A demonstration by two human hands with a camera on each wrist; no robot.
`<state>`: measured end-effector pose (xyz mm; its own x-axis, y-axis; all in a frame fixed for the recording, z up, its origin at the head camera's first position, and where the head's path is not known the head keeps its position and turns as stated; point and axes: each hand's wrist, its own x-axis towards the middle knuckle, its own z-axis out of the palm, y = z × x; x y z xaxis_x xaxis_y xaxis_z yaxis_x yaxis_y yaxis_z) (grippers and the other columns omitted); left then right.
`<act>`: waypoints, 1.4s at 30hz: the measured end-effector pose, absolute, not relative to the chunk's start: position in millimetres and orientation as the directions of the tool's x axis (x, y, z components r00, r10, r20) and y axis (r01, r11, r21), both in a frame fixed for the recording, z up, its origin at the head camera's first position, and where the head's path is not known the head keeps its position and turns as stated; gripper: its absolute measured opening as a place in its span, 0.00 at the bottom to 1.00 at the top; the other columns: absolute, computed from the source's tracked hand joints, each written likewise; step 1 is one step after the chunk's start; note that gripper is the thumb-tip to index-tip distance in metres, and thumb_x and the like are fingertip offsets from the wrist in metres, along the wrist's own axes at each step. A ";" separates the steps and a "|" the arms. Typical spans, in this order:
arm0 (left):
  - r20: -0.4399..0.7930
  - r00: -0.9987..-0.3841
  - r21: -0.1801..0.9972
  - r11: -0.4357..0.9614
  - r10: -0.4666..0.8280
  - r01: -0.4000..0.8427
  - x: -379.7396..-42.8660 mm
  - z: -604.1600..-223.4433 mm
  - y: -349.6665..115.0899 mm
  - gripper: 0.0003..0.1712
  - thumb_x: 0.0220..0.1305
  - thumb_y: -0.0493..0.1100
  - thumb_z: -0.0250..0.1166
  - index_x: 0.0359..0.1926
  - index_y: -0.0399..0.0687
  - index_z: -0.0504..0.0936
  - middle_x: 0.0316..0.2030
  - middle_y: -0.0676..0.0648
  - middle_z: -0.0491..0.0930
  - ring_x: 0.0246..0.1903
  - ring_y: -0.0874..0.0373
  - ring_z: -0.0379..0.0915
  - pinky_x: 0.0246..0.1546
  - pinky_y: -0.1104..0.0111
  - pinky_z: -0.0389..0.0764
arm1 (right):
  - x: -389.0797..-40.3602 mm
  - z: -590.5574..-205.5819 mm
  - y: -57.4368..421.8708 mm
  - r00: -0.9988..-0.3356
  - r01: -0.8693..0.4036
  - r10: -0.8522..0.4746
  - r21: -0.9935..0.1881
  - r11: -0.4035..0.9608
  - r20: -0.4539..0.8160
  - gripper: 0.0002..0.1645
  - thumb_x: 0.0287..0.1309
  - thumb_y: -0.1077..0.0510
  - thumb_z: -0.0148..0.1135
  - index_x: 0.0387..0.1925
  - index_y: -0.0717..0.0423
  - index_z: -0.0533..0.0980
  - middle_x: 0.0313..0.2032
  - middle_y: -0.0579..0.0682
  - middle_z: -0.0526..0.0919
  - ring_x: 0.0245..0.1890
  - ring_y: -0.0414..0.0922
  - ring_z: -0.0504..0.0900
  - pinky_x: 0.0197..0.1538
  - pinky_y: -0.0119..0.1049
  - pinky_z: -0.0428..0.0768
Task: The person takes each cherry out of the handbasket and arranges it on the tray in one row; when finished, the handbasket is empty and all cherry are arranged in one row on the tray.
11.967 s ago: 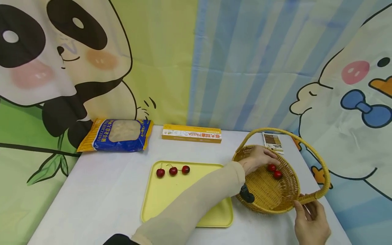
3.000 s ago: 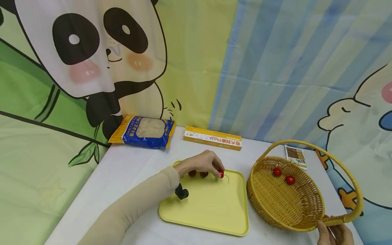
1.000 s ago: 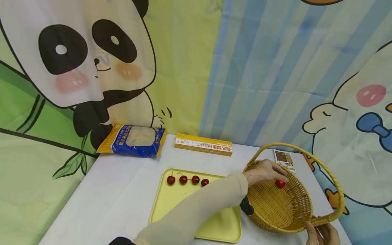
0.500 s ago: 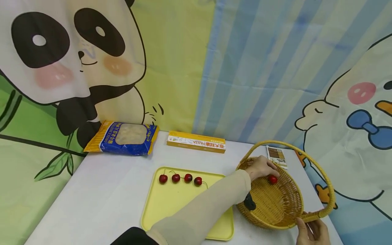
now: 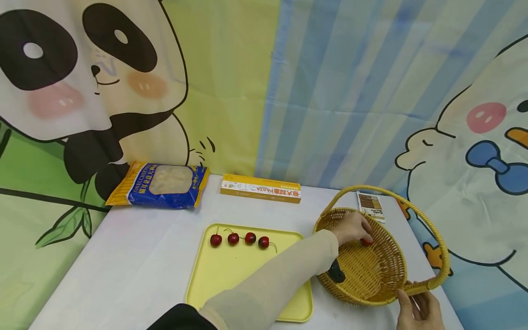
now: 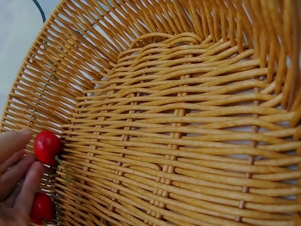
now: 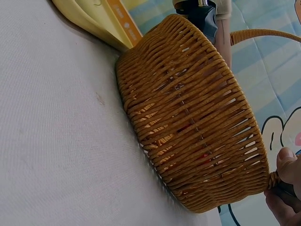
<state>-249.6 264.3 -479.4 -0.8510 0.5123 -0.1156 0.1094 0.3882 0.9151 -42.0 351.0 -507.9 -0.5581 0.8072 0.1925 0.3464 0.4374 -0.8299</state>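
My left hand (image 5: 351, 227) is inside the round wicker basket (image 5: 389, 256). In the left wrist view, its finger and thumb tips come up against the edge of one red cherry (image 6: 47, 147), parted and not closed round it. Another cherry (image 6: 42, 208) lies partly behind the thumb. My right hand (image 5: 420, 311) grips the basket at the base of its arched handle (image 5: 429, 222), and the right wrist view shows its fingers (image 7: 288, 165) there. On the yellow tray (image 5: 222, 270) several dark red cherries with stems sit in a row near the far edge, the rightmost cherry (image 5: 263, 242) included.
Along the back of the table (image 5: 103, 270) lie a blue and yellow pasta bag (image 5: 165, 185), a yellow pasta box (image 5: 261, 188) and a small brown and white packet (image 5: 371, 206) behind the basket. A printed curtain (image 5: 330, 91) hangs behind. My left sleeve (image 5: 268, 279) crosses over the tray.
The tray's row has gained a cherry since the earliest frame, set down by my left hand. That hand then returned to the basket and has lowered over a cherry there. My right hand keeps its grip.
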 end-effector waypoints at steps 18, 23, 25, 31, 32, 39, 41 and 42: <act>-0.077 -0.828 0.775 0.556 0.555 0.301 -240.9 -482.5 276.9 0.12 0.58 0.40 0.81 0.44 0.54 0.93 0.44 0.59 0.88 0.41 0.67 0.82 0.33 0.77 0.81 | -40.8 -506.5 349.8 -0.548 0.343 0.816 -0.840 0.421 0.185 0.33 0.78 0.58 0.55 0.78 0.60 0.62 0.71 0.70 0.70 0.73 0.66 0.70 0.73 0.47 0.71; -0.076 -0.819 0.767 0.558 0.569 0.317 -241.2 -486.6 278.3 0.12 0.58 0.41 0.80 0.44 0.55 0.93 0.44 0.59 0.88 0.40 0.69 0.81 0.33 0.77 0.79 | -40.4 -508.1 350.1 -0.548 0.334 0.812 -0.838 0.430 0.198 0.32 0.78 0.58 0.56 0.77 0.60 0.63 0.70 0.69 0.72 0.71 0.65 0.72 0.72 0.45 0.72; -0.079 -0.820 0.770 0.557 0.567 0.311 -241.1 -485.4 277.8 0.12 0.59 0.41 0.80 0.44 0.55 0.93 0.44 0.59 0.88 0.41 0.68 0.81 0.33 0.77 0.79 | -40.8 -508.3 350.5 -0.550 0.338 0.812 -0.836 0.432 0.196 0.32 0.78 0.58 0.55 0.77 0.60 0.62 0.70 0.69 0.72 0.72 0.65 0.72 0.72 0.45 0.72; -0.087 -0.829 0.787 0.548 0.552 0.282 -241.5 -480.0 273.5 0.10 0.59 0.40 0.80 0.42 0.54 0.93 0.43 0.58 0.87 0.41 0.67 0.81 0.32 0.76 0.80 | -42.5 -508.8 350.6 -0.559 0.322 0.804 -0.840 0.438 0.205 0.32 0.78 0.57 0.56 0.77 0.59 0.63 0.69 0.70 0.73 0.72 0.65 0.72 0.72 0.43 0.73; -0.084 -0.832 0.791 0.544 0.549 0.279 -241.8 -479.0 272.1 0.09 0.59 0.40 0.80 0.42 0.53 0.93 0.43 0.58 0.87 0.41 0.67 0.80 0.32 0.76 0.79 | -43.0 -509.4 350.8 -0.560 0.315 0.801 -0.840 0.442 0.211 0.32 0.77 0.57 0.56 0.77 0.59 0.63 0.69 0.70 0.73 0.71 0.65 0.72 0.72 0.43 0.73; -0.038 -0.831 0.790 0.526 0.554 0.314 -243.0 -464.1 263.5 0.09 0.61 0.42 0.79 0.43 0.54 0.94 0.42 0.60 0.87 0.42 0.70 0.80 0.32 0.80 0.78 | -43.0 -517.2 356.8 -0.547 0.356 0.819 -0.838 0.414 0.173 0.32 0.78 0.52 0.56 0.78 0.49 0.64 0.70 0.66 0.73 0.73 0.60 0.72 0.72 0.41 0.74; -0.031 -0.826 0.794 0.516 0.563 0.322 -243.0 -458.9 261.6 0.10 0.62 0.44 0.79 0.44 0.55 0.93 0.41 0.61 0.87 0.39 0.71 0.79 0.31 0.80 0.77 | -41.8 -519.1 359.0 -0.539 0.361 0.824 -0.836 0.413 0.174 0.32 0.78 0.49 0.56 0.78 0.47 0.64 0.71 0.65 0.73 0.73 0.59 0.72 0.72 0.40 0.74; -0.024 -0.822 0.795 0.510 0.568 0.329 -242.9 -456.3 260.3 0.10 0.62 0.44 0.78 0.45 0.55 0.93 0.40 0.61 0.87 0.37 0.71 0.78 0.31 0.81 0.76 | -41.4 -519.8 359.6 -0.535 0.358 0.825 -0.836 0.415 0.180 0.32 0.77 0.48 0.56 0.78 0.47 0.64 0.71 0.65 0.73 0.73 0.58 0.73 0.72 0.40 0.74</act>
<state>-242.9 260.3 -456.3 -0.8223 0.5685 -0.0245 0.3288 0.5099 0.7949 -41.4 359.6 -519.8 -0.5349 0.8255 0.1803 0.3581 0.4147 -0.8365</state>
